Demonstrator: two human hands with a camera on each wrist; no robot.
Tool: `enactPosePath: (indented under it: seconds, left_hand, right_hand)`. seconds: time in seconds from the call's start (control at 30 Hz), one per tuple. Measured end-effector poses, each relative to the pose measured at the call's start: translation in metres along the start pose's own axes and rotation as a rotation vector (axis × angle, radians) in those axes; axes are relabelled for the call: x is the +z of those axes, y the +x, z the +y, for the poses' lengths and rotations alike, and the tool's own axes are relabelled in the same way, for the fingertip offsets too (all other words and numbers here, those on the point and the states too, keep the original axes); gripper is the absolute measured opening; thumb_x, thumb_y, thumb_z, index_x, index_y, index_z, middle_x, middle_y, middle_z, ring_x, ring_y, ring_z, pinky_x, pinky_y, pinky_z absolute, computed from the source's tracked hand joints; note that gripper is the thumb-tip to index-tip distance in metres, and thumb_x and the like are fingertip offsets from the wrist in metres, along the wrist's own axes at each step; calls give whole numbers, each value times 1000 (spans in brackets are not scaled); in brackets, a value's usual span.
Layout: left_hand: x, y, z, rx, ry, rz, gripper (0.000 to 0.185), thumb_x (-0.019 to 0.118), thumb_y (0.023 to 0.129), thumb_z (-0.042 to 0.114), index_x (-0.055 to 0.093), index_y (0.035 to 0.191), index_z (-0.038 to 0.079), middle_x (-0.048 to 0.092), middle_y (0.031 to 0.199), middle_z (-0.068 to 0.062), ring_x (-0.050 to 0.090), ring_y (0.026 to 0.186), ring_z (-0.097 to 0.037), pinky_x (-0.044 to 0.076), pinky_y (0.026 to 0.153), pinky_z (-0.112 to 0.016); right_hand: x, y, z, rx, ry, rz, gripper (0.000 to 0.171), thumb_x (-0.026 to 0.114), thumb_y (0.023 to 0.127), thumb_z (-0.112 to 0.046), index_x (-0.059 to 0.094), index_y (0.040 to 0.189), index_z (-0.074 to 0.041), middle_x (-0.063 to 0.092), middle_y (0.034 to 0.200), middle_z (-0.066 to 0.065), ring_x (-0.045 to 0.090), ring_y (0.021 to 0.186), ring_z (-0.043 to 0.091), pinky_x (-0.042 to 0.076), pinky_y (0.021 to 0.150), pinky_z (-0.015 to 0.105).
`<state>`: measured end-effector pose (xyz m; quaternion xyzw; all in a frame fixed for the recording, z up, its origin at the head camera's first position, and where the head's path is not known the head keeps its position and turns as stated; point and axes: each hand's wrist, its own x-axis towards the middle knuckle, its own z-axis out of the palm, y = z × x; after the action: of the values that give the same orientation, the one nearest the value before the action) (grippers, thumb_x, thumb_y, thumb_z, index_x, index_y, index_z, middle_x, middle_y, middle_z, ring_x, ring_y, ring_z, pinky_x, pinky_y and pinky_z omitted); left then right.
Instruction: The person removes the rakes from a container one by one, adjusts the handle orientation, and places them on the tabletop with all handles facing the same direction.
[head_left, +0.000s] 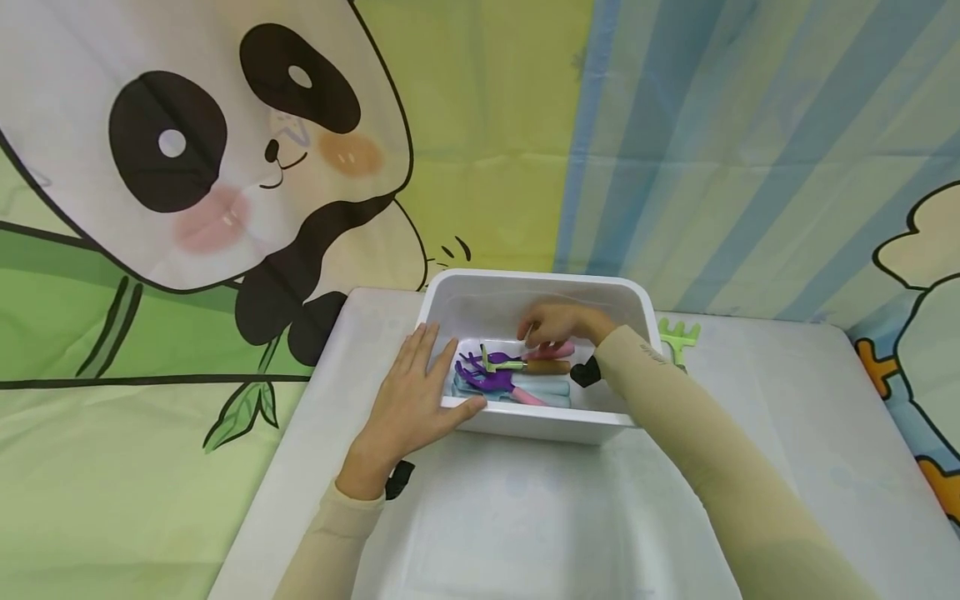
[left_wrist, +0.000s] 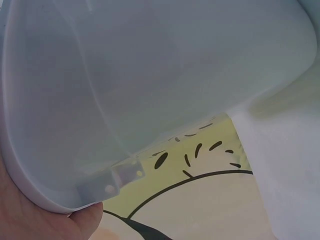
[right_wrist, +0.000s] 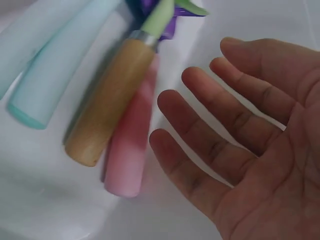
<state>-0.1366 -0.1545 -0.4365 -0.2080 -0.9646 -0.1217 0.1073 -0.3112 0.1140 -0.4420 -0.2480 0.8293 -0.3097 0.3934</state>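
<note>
left hand (head_left: 408,400) flat, fingers straight, right hand (head_left: 558,323) open-palmed

White table (head_left: 525,517) w/ rounded corners carries a white plastic bin (head_left: 540,421) near its far-middle edge. Light green toy rake (head_left: 678,337) lies flat on the tabletop, just beside the bin's right wall.

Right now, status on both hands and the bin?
Left hand flat on the white bin wall, steadying it. Right hand open inside the bin, no grip, beside the wooden handle and pink handle. Green rake outside, behind the bin.
</note>
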Motion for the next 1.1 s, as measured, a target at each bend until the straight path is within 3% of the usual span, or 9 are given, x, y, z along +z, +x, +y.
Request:
enactPosePath:
  seconds: [0.2, 0.37, 0.47, 0.6, 0.67, 0.77, 0.9, 1.1]
  left_hand:
    - [1, 1, 0, -11, -1, -3, 101, 41, 87, 82, 41, 153, 5, 18, 163, -21, 6, 151, -35, 13, 120, -48]
    - [1, 1, 1, -10, -1, 3, 102, 40, 87, 82, 41, 153, 5, 19, 163, -22, 7, 151, -35, 12, 120, -48]
    - [1, 1, 1, -10, -1, 2, 102, 40, 87, 82, 40, 153, 5, 19, 163, -21, 7, 151, -35, 11, 121, -47]
    - [0, 1, 1, -9, 2, -1, 102, 41, 86, 82, 41, 152, 5, 20, 162, -22, 7, 151, -35, 12, 120, -47]
    - [1, 1, 1, -7, 3, -2, 102, 41, 87, 82, 41, 152, 4, 20, 162, -22, 7, 151, -35, 12, 121, -47]
    - [0, 2, 1, -6, -2, -2, 101, 41, 87, 81, 41, 152, 4, 19, 162, -22, 7, 151, -35, 11, 121, -47]
    - [-1, 1, 1, -12, -4, -7, 101, 42, 87, 81, 41, 152, 5, 19, 163, -21, 8, 151, -35, 12, 121, -47]
    - [-1, 0, 1, -13, -6, -10, 101, 41, 87, 82, 40, 153, 5, 18, 163, -20, 7, 151, -35, 11, 121, -47]
  right_hand:
    - [4, 3, 4, 2, -72, -53, 35, 59, 95, -5, 58, 128, 7, 61, 97, 21, 56, 84, 35, 49, 80, 46]
    - [6, 3, 4, -21, -197, -54, 30, 63, 96, -11, 63, 122, 3, 63, 103, 12, 56, 90, 25, 49, 83, 35]
    - [7, 3, 4, -13, -223, -76, 29, 62, 95, -11, 64, 121, 1, 62, 100, 8, 54, 82, 18, 47, 73, 28]
    - [11, 3, 4, 50, -178, -139, 28, 58, 97, -10, 64, 123, 0, 59, 92, 8, 48, 69, 15, 40, 61, 29]
    - [12, 3, 4, 79, -160, -147, 28, 57, 98, -10, 63, 123, -1, 58, 94, 8, 49, 72, 16, 43, 64, 30]
    - [15, 4, 5, 109, -141, -136, 27, 58, 98, -12, 63, 123, -2, 60, 102, 8, 55, 87, 21, 51, 79, 37]
    - [19, 6, 4, 138, -111, -152, 29, 62, 97, -15, 63, 124, -3, 61, 112, 9, 56, 102, 26, 50, 95, 47]
    - [21, 12, 8, 149, -94, -212, 31, 68, 93, -18, 65, 122, -6, 61, 115, 9, 56, 98, 20, 52, 90, 38]
